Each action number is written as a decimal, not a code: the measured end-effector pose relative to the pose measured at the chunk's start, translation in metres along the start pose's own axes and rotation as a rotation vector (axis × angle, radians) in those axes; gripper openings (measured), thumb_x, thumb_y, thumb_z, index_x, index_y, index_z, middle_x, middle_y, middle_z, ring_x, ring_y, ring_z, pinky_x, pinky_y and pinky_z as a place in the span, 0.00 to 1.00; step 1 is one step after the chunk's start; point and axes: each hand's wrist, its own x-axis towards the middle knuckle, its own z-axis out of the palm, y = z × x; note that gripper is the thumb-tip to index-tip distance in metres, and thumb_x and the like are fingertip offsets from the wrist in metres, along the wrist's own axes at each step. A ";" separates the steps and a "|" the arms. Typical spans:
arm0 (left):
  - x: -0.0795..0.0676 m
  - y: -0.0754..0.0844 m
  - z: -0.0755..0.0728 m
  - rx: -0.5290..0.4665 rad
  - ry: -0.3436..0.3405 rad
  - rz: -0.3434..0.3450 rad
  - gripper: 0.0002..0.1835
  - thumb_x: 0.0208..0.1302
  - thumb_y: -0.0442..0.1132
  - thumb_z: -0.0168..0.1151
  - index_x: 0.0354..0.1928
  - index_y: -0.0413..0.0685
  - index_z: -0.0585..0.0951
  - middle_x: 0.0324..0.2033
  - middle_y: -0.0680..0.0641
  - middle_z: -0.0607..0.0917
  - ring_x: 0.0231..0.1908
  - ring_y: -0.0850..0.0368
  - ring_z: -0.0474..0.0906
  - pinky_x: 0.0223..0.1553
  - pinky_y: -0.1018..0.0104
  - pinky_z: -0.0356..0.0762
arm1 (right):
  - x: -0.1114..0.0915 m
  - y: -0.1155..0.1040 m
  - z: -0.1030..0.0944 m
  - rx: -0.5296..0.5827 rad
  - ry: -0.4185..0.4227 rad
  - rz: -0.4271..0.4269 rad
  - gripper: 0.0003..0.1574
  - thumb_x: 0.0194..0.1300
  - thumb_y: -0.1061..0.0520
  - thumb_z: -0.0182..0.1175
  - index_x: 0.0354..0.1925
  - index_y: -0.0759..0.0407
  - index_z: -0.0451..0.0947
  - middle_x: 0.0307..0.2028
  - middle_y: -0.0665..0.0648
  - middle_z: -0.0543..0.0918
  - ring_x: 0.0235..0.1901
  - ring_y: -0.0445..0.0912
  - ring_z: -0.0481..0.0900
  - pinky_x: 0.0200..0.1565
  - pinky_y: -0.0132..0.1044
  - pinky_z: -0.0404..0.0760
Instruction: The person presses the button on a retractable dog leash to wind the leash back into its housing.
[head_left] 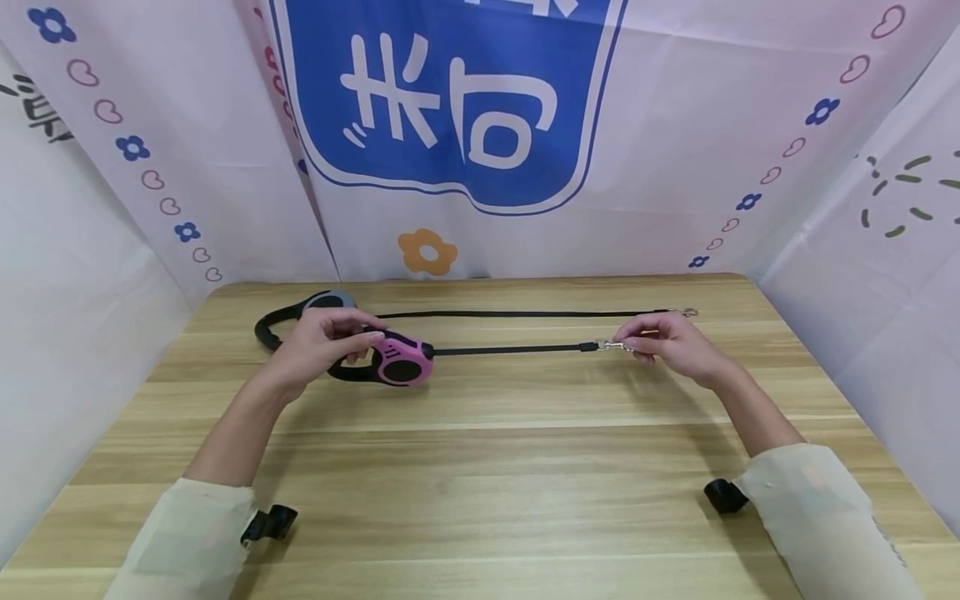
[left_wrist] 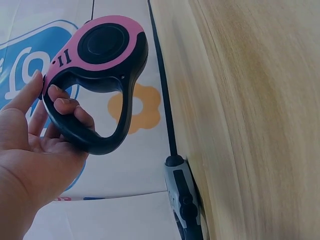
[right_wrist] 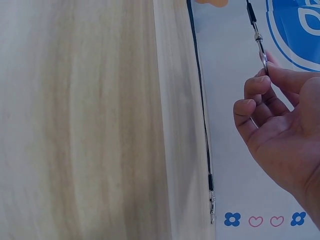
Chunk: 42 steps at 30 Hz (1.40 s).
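Observation:
My left hand (head_left: pixel 322 346) grips the black handle of a pink retractable dog leash (head_left: pixel 405 360), its fingers curled through the loop in the left wrist view. The pink case (left_wrist: pixel 104 44) is held up off the table. A black cord runs taut to the right from it, ending in a metal snap hook (head_left: pixel 617 344). That hook is pinched between thumb and fingertips of my right hand (head_left: pixel 675 343). Behind, a grey retractable leash (head_left: pixel 330 300) lies on the table, its cord (head_left: pixel 517 314) stretched rightward to its own metal clip (head_left: pixel 688 312).
The wooden table (head_left: pixel 480 500) has its back edge against a printed cloth backdrop (head_left: pixel 660 167). White cloth walls (head_left: pixel 75 250) stand at both sides. Small black devices (head_left: pixel 272 523) are fixed at the sleeves.

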 end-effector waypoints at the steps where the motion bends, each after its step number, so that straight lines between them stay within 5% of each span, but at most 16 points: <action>1: 0.000 0.000 0.000 -0.001 0.000 -0.001 0.15 0.75 0.38 0.64 0.54 0.33 0.84 0.28 0.50 0.81 0.27 0.57 0.74 0.30 0.64 0.76 | 0.000 0.000 0.000 -0.002 0.000 0.002 0.09 0.74 0.71 0.57 0.46 0.76 0.82 0.32 0.61 0.82 0.25 0.44 0.74 0.27 0.37 0.75; 42: 0.000 0.009 0.003 -0.043 -0.027 -0.060 0.18 0.79 0.40 0.59 0.56 0.29 0.82 0.33 0.42 0.83 0.30 0.59 0.77 0.34 0.65 0.79 | 0.007 0.001 0.007 -0.024 0.005 0.020 0.09 0.73 0.71 0.57 0.46 0.74 0.83 0.35 0.66 0.83 0.26 0.45 0.75 0.28 0.36 0.76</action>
